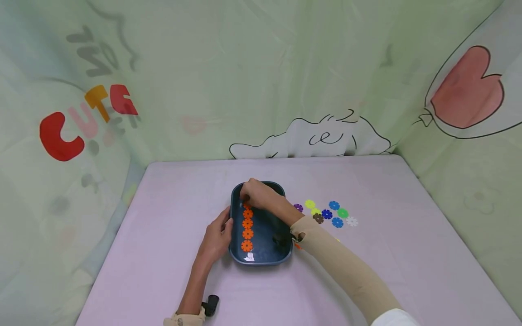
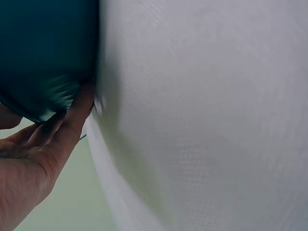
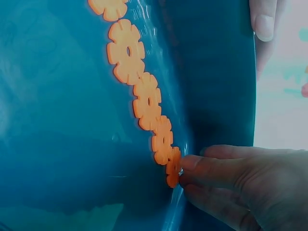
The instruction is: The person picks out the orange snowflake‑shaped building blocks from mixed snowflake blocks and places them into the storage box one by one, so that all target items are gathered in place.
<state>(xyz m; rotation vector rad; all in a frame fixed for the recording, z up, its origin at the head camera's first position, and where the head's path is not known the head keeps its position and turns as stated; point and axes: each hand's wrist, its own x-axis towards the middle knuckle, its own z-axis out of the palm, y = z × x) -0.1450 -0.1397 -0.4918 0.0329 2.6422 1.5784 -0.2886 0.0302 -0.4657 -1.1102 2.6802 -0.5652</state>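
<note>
Foreground: white cuff (image 1: pixel 393 318); toward 10 o'clock, right hand (image 1: pixel 261 195), the nearer grip, fingertips pinching an orange end disc (image 3: pixel 173 167). From it the disc row (image 1: pixel 247 223) extends, long axis toward 6 o'clock, inside the tray (image 1: pixel 266 235); left hand (image 1: pixel 216 236) rests straight-fingered at its 9 o'clock wall.

Draped in green cloth (image 1: pixel 204 77) on three sides, splashed with bright letters (image 1: pixel 50 140) at left and a red heart (image 1: pixel 465 97) at right, now dropping to a lilac table (image 1: pixel 142 253)!
</note>
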